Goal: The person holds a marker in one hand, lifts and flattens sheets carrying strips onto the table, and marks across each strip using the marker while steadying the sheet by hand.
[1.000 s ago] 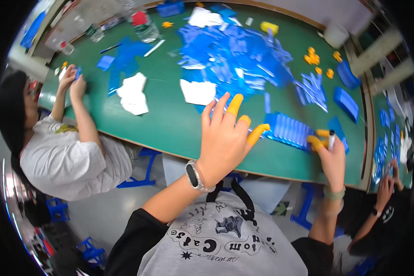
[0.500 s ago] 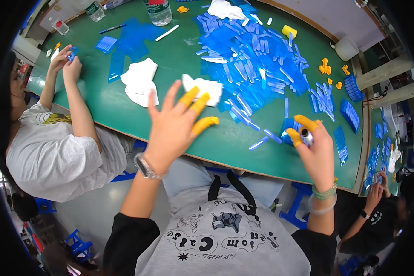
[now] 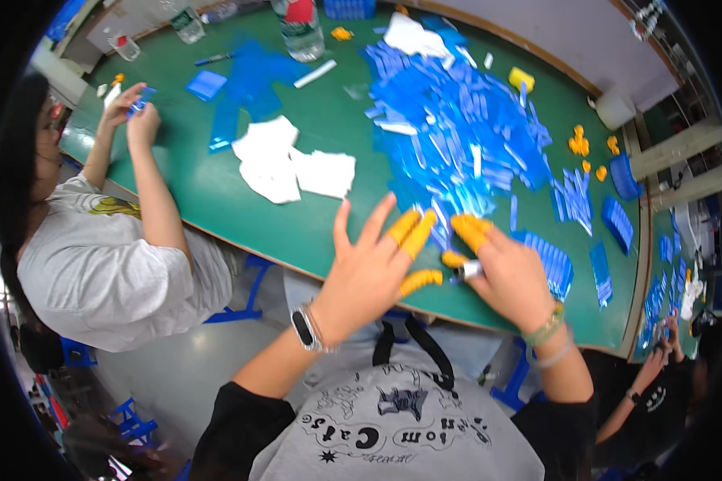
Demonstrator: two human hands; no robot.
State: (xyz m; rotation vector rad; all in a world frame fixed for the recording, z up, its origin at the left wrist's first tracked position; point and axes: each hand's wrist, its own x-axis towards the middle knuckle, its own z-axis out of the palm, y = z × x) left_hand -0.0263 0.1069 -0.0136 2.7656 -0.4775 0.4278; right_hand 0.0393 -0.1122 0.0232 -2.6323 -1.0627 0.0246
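My left hand (image 3: 377, 268) has yellow finger cots on the thumb and two fingers. Its fingers are spread, the tips at loose blue strips (image 3: 440, 234) by the near edge of the pile. Beside it, my right hand (image 3: 505, 272) also wears yellow cots on its fingertips. It grips a short white pen-like cylinder (image 3: 470, 270) with a dark end, held low near the thumb. A blue ribbed pack of strips (image 3: 555, 263) lies just right of that hand, partly covered by it. The big heap of blue film strips (image 3: 457, 136) spreads beyond both hands.
White cloths (image 3: 269, 156) lie left of the heap. Bottles (image 3: 301, 36) stand at the back. Yellow cots (image 3: 579, 143) and more blue packs (image 3: 618, 223) are at the right. A person (image 3: 112, 256) at the left works with a blue piece; another person (image 3: 650, 385) sits far right.
My left hand has moved right, off the white cloth, toward the loose strips. My right hand has swung left from the blue pack, carrying the cylinder. The whole view has shifted somewhat.
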